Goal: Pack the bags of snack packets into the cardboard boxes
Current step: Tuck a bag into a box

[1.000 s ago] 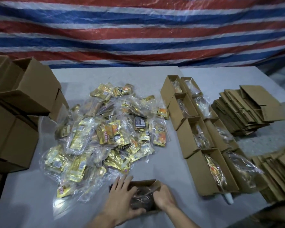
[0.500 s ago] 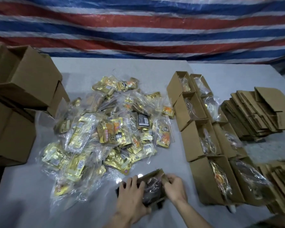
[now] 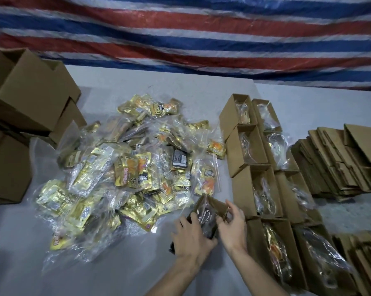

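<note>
We hold a small cardboard box between both hands at the near edge of the counter, with a clear bag of dark snack packets already pushed into its open mouth. Our left hand grips the near end of the box, fingers curled over its rim and onto the bag; our right hand pinches the far-right wall of the box between thumb and fingers. The box's long axis runs away from us and slightly to the right, nearly parallel to the row of filled boxes standing just beside our right hand. That row lies to the right of the held box, so the right hand is the nearer one to guide it there, and we judge the coming move to be a short slide or lift rightward to join the line. The heap of unpacked bags lies to the left and beyond, touching the box's far corner. Compared with half a second ago, the box has been carried up and to the right, closer to the row, and it is tilted more on end; one second ago it lay flatter and nearer to us.
</note>
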Action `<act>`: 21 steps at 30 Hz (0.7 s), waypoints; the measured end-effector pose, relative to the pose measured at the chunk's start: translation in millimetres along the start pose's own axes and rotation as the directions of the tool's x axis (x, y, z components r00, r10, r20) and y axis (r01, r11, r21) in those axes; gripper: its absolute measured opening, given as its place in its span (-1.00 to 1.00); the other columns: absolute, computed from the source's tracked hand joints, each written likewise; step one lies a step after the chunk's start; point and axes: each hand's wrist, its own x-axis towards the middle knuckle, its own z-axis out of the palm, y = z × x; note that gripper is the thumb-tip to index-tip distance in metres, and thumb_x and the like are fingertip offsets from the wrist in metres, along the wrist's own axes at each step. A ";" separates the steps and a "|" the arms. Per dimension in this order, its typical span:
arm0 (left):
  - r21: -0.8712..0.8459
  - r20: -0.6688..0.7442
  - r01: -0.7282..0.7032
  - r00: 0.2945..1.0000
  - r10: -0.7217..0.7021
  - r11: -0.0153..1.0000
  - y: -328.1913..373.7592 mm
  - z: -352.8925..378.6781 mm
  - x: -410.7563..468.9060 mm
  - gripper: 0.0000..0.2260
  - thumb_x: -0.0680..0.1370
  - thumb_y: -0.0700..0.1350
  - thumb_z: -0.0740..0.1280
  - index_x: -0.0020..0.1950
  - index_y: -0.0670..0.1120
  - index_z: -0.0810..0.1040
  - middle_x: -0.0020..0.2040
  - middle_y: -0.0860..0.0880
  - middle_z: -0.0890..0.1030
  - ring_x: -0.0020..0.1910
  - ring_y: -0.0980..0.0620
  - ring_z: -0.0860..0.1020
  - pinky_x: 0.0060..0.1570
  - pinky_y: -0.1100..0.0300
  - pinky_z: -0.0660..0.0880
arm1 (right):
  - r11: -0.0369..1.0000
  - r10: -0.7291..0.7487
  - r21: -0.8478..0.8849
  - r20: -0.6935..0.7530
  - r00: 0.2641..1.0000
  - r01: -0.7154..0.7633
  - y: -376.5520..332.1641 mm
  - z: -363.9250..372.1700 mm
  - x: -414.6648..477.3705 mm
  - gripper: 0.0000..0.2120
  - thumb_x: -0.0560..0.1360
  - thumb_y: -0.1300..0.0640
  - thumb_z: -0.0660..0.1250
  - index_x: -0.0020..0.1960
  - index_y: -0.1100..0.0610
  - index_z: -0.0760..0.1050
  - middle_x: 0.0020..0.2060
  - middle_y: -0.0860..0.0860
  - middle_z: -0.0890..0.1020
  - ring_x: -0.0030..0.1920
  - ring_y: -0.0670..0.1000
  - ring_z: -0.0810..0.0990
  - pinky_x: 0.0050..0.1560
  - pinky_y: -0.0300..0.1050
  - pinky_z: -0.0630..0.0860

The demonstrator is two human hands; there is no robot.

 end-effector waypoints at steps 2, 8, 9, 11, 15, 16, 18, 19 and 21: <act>-0.041 -0.042 0.022 0.999 -0.024 0.999 18.2 2.2 10.4 -0.46 0.40 0.35 0.23 0.21 0.01 0.32 0.18 -0.07 0.42 0.22 -0.11 0.42 0.12 0.01 0.42 | 1.000 -0.006 0.014 -0.044 0.999 0.007 -0.6 -4.9 10.1 -0.50 0.50 0.27 0.43 0.41 0.15 0.41 0.24 0.06 0.47 0.22 -0.02 0.49 0.38 -0.04 0.41; -0.107 -0.074 0.060 0.995 -0.068 0.992 69.5 1.6 48.4 -0.38 0.40 0.42 0.24 0.25 0.01 0.32 0.23 -0.12 0.40 0.23 -0.16 0.40 0.20 -0.08 0.43 | 0.995 0.050 0.089 -0.137 0.989 -0.038 8.4 -19.7 30.9 -0.86 0.61 0.11 0.28 0.13 0.13 0.50 0.05 0.06 0.53 0.09 0.08 0.52 0.11 -0.15 0.35; -0.120 -0.056 0.075 0.995 -0.083 0.990 78.9 0.6 54.5 -0.33 0.35 0.46 0.26 0.25 0.01 0.32 0.23 -0.12 0.40 0.24 -0.17 0.38 0.21 -0.10 0.42 | 0.995 0.043 0.095 -0.145 0.988 -0.030 10.8 -22.7 34.0 -0.87 0.63 0.10 0.25 0.11 0.11 0.52 0.04 0.06 0.54 0.10 0.08 0.51 0.10 -0.16 0.33; -0.139 -0.038 0.104 0.993 -0.111 0.985 97.9 -0.2 64.3 -0.30 0.31 0.44 0.31 0.24 0.01 0.30 0.24 -0.12 0.38 0.26 -0.17 0.36 0.20 -0.11 0.42 | 0.994 0.036 0.103 -0.147 0.989 -0.021 14.4 -28.2 40.2 -0.80 0.65 0.10 0.20 0.13 0.13 0.56 0.06 0.07 0.58 0.14 0.10 0.52 0.14 -0.11 0.36; -0.094 -0.059 0.128 0.989 -0.134 0.987 125.6 1.2 72.7 -0.33 0.35 0.35 0.37 0.27 -0.01 0.27 0.27 -0.12 0.36 0.26 -0.16 0.35 0.16 -0.11 0.41 | 0.993 0.016 0.118 -0.131 0.991 -0.001 18.3 -43.3 49.0 -0.71 0.67 0.15 0.15 0.28 0.18 0.55 0.19 0.08 0.60 0.22 0.08 0.52 0.29 0.00 0.41; -0.100 -0.067 0.141 0.987 -0.148 0.985 127.9 1.4 73.9 -0.34 0.35 0.35 0.37 0.26 -0.01 0.27 0.27 -0.12 0.36 0.28 -0.16 0.35 0.16 -0.11 0.41 | 0.993 0.012 0.115 -0.123 0.992 0.002 19.9 -46.2 51.0 -0.71 0.67 0.16 0.15 0.29 0.18 0.55 0.20 0.08 0.60 0.24 0.09 0.52 0.31 0.02 0.41; -0.138 -0.076 0.173 0.980 -0.185 0.975 128.8 2.0 75.9 -0.35 0.34 0.36 0.37 0.21 -0.01 0.28 0.25 -0.12 0.37 0.27 -0.16 0.36 0.15 -0.09 0.41 | 0.995 -0.001 0.099 -0.102 0.995 0.011 23.5 -48.9 53.8 -0.71 0.66 0.20 0.18 0.30 0.21 0.56 0.20 0.11 0.61 0.24 0.10 0.53 0.31 0.01 0.41; -0.148 -0.075 0.185 0.977 -0.197 0.972 128.7 2.7 76.0 -0.36 0.34 0.38 0.36 0.19 -0.01 0.27 0.24 -0.12 0.38 0.27 -0.16 0.36 0.14 -0.07 0.41 | 0.996 -0.015 0.084 -0.093 0.996 0.022 25.2 -48.9 54.6 -0.72 0.64 0.23 0.20 0.29 0.23 0.56 0.20 0.13 0.61 0.24 0.12 0.54 0.30 -0.02 0.41; -0.109 -0.079 0.182 0.978 -0.191 0.977 128.3 5.3 74.3 -0.37 0.35 0.43 0.33 0.12 0.00 0.26 0.22 -0.11 0.38 0.26 -0.15 0.37 0.11 -0.04 0.41 | 0.998 -0.027 0.048 -0.065 0.998 0.030 27.6 -48.2 54.9 -0.70 0.62 0.30 0.23 0.32 0.26 0.53 0.22 0.14 0.60 0.26 0.14 0.53 0.29 -0.05 0.40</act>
